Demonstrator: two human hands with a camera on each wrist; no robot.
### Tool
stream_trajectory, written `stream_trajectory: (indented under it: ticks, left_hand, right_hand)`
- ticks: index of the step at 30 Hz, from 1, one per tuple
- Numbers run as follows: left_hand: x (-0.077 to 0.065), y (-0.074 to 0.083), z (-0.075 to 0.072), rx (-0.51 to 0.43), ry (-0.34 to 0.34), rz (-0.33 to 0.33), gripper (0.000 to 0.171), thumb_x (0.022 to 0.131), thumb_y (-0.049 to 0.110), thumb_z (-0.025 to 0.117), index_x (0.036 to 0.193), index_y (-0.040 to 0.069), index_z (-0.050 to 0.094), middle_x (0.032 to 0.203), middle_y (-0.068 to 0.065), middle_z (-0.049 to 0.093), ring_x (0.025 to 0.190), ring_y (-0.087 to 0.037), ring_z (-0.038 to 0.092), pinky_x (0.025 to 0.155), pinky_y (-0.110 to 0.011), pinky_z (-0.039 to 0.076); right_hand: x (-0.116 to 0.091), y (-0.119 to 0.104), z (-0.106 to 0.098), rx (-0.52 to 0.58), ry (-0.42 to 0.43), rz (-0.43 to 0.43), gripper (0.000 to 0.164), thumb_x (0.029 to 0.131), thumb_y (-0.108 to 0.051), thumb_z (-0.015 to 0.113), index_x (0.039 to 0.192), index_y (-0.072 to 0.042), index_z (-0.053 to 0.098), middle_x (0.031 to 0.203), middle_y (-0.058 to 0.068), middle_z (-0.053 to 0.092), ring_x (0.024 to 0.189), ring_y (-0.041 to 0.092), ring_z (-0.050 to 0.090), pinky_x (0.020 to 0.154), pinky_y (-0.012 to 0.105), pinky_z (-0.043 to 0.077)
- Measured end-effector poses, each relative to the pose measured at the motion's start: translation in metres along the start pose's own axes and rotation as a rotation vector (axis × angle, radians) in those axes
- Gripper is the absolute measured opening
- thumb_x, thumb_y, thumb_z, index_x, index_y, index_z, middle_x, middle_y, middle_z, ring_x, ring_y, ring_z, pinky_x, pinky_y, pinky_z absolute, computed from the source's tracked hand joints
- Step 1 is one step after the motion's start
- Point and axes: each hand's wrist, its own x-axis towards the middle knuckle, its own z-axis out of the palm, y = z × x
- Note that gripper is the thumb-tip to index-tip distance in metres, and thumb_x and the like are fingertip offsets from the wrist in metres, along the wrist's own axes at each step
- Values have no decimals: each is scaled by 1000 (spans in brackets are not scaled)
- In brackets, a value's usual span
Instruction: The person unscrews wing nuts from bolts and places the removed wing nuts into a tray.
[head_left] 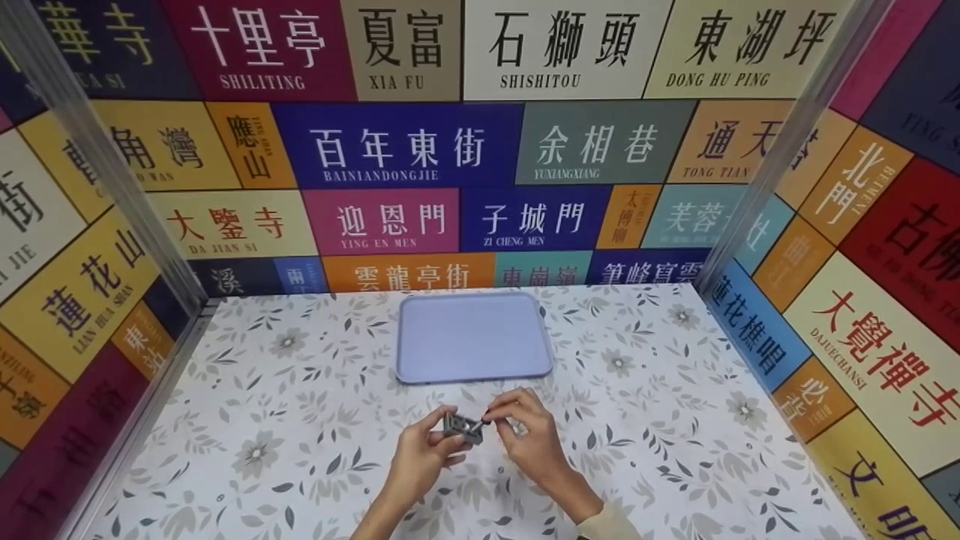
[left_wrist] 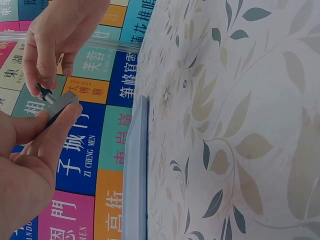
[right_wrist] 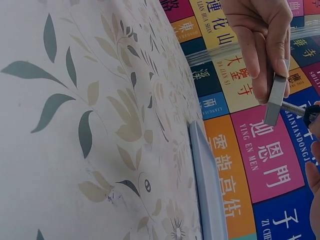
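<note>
In the head view my left hand (head_left: 418,454) grips a small grey metal block (head_left: 463,429) above the table, thumb and fingers on its sides. Facing it, my right hand (head_left: 534,441) pinches a screw with a black head, its fingers and thumb close around the black part. The right wrist view shows the threaded shank of the screw (right_wrist: 294,107) against the face of the grey block (right_wrist: 275,102); how deep it sits cannot be seen. From the left wrist, the black end (left_wrist: 44,91) and the bright shank meet the block's edge.
A pale lilac tray (head_left: 474,337) lies on the table behind the hands. The table (head_left: 337,480) has a white cover with a leaf and flower print. Panels with coloured place-name signs (head_left: 397,146) stand at the back and on both sides.
</note>
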Motion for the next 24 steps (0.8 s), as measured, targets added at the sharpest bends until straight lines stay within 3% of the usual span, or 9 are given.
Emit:
stream_trajectory:
  ticks: [7,14,17,20,24]
  left_hand:
    - [-1,0,-1,14,-9,20,48,94,-5,63,139,-11,48,104,-29,73,91,-30,77,76,-30,67]
    - [0,0,-2,24,8,23,47,93,-4,64,138,-10,50,104,-28,73,88,-27,77,75,-29,67]
    - [1,0,-2,31,7,27,46,93,-4,64,137,-8,51,103,-28,74,88,-27,77,76,-29,67]
    - [1,1,-3,37,5,33,45,94,-3,64,137,-8,52,104,-28,74,89,-28,77,76,-29,67]
    - [0,3,-4,40,6,32,46,94,-3,64,138,-8,51,105,-28,73,90,-29,77,76,-29,67]
  right_hand:
    - [1,-1,-1,-8,6,9,30,79,20,68,86,-8,76,92,9,67,90,24,61,77,18,56]
    - [7,-16,-3,-100,62,72,26,79,19,68,93,-3,72,88,12,68,81,24,60,65,20,51]
    - [13,-29,-6,-99,42,129,22,81,15,69,97,-1,70,88,14,68,79,27,59,62,27,51]
    - [17,-39,-8,-98,9,176,20,83,10,71,98,-4,71,91,15,68,81,28,59,63,25,51]
    - [16,-38,-6,-108,-1,161,23,80,8,74,100,-4,72,93,15,68,83,25,58,66,21,51]
